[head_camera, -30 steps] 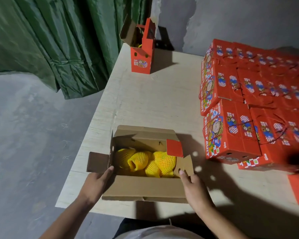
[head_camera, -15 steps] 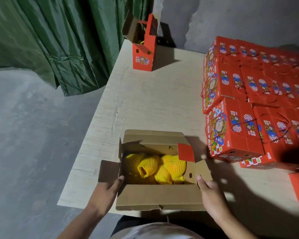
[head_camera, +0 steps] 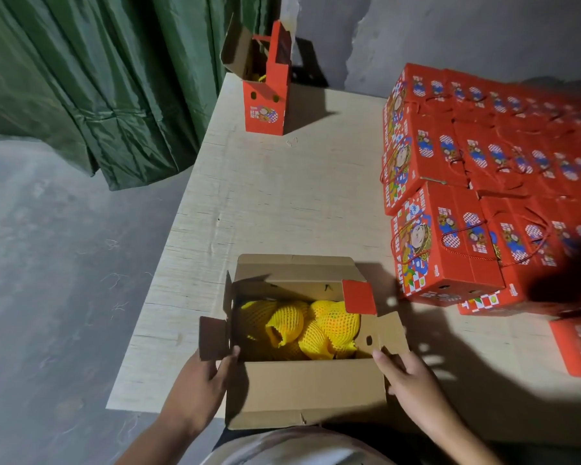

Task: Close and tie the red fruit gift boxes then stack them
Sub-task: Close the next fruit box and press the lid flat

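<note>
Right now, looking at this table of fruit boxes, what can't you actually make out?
- Head view: how many fruits lie in the open box; the top yellow net-wrapped fruits cover any below.
- What the far open box holds; its walls hide all but a yellow scrap.
- The stacked red boxes: the right edge cuts them off, and shadow darkens the near ones.
- The left hand fingertips, behind the side flap.
</note>
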A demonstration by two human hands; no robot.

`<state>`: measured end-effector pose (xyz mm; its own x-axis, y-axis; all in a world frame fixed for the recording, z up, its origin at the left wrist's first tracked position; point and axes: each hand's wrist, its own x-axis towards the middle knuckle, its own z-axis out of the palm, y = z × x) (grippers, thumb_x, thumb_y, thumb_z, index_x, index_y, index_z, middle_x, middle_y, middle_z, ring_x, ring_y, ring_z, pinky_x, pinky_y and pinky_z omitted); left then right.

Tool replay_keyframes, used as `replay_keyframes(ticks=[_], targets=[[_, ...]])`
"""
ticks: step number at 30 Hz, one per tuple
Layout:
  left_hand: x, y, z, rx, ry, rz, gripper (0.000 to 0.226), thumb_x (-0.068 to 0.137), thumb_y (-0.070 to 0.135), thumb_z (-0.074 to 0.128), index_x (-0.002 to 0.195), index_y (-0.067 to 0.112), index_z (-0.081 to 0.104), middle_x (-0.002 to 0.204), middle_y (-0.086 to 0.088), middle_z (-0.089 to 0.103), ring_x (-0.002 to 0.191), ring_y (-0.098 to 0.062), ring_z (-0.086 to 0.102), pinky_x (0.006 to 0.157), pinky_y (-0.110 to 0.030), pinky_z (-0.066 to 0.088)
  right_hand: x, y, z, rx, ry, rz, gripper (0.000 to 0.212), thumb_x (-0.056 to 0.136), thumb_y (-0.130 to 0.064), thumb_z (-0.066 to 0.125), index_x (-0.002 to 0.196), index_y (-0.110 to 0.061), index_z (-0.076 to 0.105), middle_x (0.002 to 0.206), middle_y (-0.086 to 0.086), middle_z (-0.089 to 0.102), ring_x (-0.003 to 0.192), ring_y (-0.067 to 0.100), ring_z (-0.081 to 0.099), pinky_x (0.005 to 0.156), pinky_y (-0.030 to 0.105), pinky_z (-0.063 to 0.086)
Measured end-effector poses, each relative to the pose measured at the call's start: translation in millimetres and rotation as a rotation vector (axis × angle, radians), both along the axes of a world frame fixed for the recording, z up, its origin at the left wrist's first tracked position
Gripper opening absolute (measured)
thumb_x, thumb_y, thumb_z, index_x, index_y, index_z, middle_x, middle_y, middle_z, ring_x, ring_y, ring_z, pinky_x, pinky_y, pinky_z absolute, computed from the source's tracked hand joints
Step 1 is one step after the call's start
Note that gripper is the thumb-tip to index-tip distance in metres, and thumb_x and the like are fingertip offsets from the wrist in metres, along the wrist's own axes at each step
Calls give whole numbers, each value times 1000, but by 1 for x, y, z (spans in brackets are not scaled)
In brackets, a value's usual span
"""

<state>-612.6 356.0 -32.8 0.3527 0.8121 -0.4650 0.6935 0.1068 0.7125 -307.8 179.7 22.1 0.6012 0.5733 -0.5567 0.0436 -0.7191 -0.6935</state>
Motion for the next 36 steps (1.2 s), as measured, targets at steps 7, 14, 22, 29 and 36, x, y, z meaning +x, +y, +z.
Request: replay_keyframes(ticks=[7, 14, 22, 29, 36], targets=[[4, -11, 5, 156, -160, 113, 24, 96, 53, 57, 119, 47, 56, 100, 25, 70, 89, 4, 70, 67, -11, 51, -3, -6, 15, 140, 46, 36, 10, 101, -25, 62, 110, -26, 66, 94, -23, 75, 89, -4, 67, 83, 23, 50], [1, -20, 16, 12, -483, 364, 35, 89, 79, 55, 117, 60, 61, 118, 23, 70, 103, -4, 71, 79, -33, 62, 12, 3, 17, 104, 309, -27, 160, 11, -114, 35, 149, -34, 45, 146, 3, 44, 141, 34, 41, 104, 52, 36], [-2, -18, 19, -51, -595, 396, 60, 98, 75, 40, 125, 29, 66, 130, 2, 69, 120, -21, 66, 95, -51, 54, 12, 20, 9, 249, 308, -63, 91, 80, -82, 54, 151, -26, 46, 155, -9, 47, 137, 7, 41, 121, 33, 27], [2, -2, 11, 54, -408, 328, 22, 99, 51, 63, 112, 34, 69, 123, 15, 71, 113, -14, 70, 88, -42, 62, 20, 19, -22, 162, 125, 47, 54, 104, -32, 59, 152, -9, 47, 144, -6, 54, 130, 9, 51, 100, 16, 35], [2, 22, 0, 140, -216, 75, 62, 93, 58, 64, 148, 43, 40, 145, 14, 55, 117, -3, 63, 96, -40, 58, 18, 22, -32, 187, 59, 33, 21, 104, -18, 62, 113, -37, 61, 117, -24, 69, 103, -22, 60, 81, -3, 40]])
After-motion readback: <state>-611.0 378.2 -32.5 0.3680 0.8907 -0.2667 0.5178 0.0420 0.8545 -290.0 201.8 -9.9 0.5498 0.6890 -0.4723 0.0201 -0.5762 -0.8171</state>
